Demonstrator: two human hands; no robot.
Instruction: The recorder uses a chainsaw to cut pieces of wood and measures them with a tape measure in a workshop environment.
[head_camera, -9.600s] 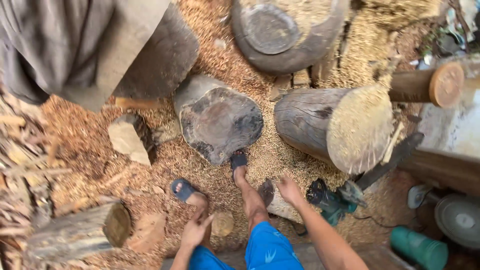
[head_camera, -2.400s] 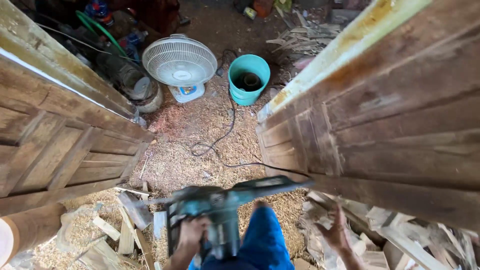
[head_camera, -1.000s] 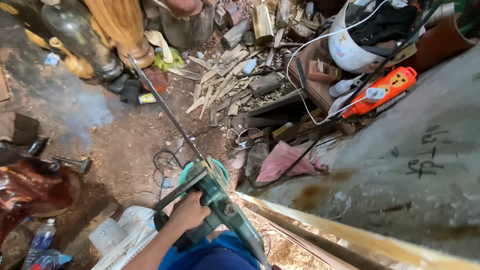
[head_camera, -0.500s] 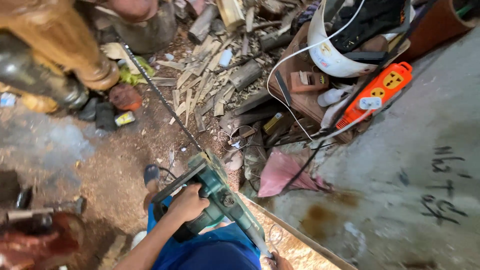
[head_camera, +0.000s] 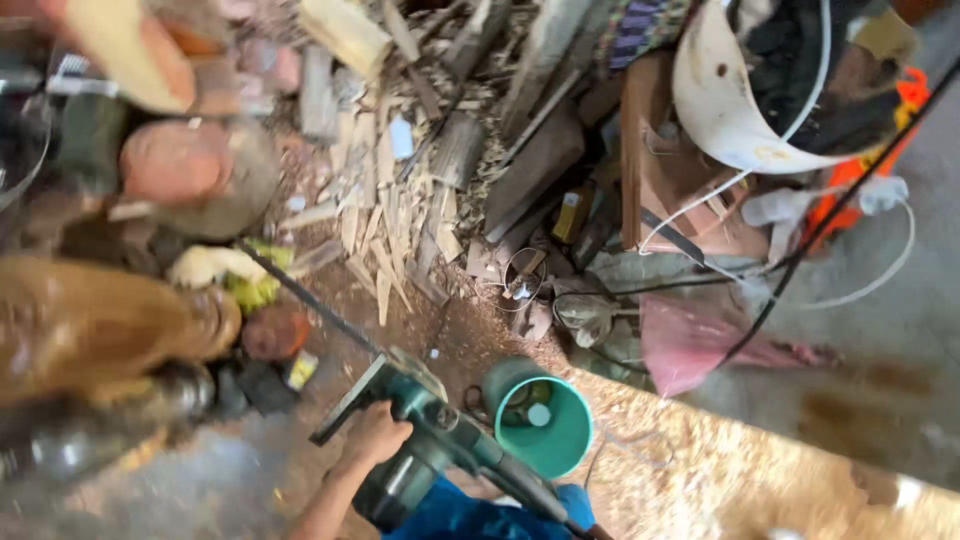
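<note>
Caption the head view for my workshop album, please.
Left hand carrying a green chainsaw over a teal bucket and wood scraps.

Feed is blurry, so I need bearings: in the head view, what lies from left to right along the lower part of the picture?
Brown rounded wooden piece → small reddish round thing → left hand on the green chainsaw → teal bucket → pink cloth.

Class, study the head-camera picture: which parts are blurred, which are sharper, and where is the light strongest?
Head view: the left side is smeared by motion blur; the left hand on the green chainsaw and the teal plastic bucket look sharper; the brightest light falls on the sawdust-strewn ground at lower right.
</note>
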